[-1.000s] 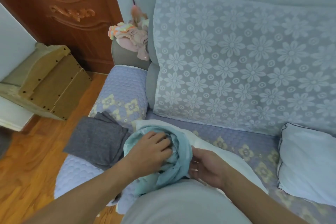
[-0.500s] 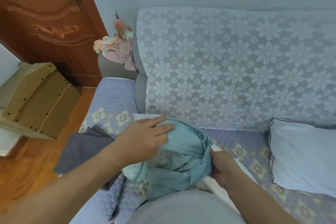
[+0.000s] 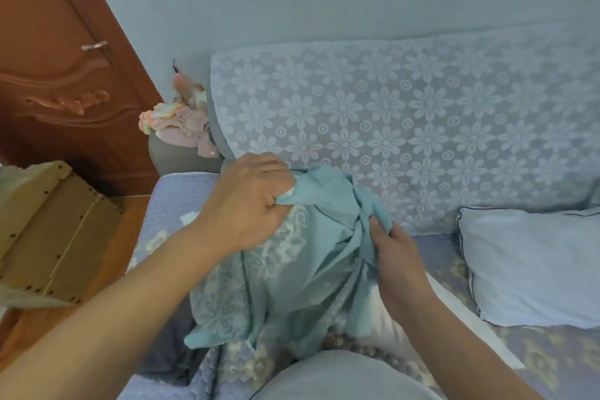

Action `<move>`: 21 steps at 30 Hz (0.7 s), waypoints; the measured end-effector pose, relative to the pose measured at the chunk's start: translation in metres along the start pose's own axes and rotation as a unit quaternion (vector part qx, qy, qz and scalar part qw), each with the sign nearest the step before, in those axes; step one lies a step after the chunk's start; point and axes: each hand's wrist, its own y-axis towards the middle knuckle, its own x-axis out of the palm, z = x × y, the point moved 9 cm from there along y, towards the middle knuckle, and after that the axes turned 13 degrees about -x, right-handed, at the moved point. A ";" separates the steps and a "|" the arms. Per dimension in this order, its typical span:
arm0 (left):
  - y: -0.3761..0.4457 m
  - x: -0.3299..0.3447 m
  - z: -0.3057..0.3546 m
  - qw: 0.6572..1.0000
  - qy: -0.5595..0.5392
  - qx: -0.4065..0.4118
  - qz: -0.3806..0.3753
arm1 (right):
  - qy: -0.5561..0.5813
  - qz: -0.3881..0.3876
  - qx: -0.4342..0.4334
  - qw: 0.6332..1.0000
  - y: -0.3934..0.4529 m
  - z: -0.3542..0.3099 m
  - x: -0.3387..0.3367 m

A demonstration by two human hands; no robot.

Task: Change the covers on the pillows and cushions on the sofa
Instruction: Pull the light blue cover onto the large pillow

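Both hands now hold the teal patterned fabric cover up off the seat, where a second ago it sat bunched low in a tight wad against the lap. Nearest, the cover's loose lower edge hangs down over the quilted lavender sofa seat, and a white pillow insert shows beneath it on the right. The left hand has its fingers curled tight on a gathered upper corner; the right hand pinches a fold near the middle, thumb and fingers closed on the cloth. Lifted and spread like this, the cover looks to be shaken out to find its opening, so dressing the insert seems about to begin, not done. Farther right, a pale blue piped cushion rests on the seat, untouched. Behind stands the sofa back under a white floral lace throw, with a heap of pink and pastel cloth on the armrest.
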 end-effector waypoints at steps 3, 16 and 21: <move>-0.002 -0.015 -0.012 0.998 -0.063 -0.031 0.004 | 0.059 0.078 0.036 0.995 0.014 -0.003 -0.043; -0.029 0.015 -0.076 0.861 -0.405 -0.291 -0.102 | -0.014 -0.062 0.147 0.987 0.046 -0.018 -0.113; -0.036 0.031 0.009 0.862 -0.398 -0.228 -0.215 | -0.414 -0.100 0.135 0.895 0.085 0.016 -0.153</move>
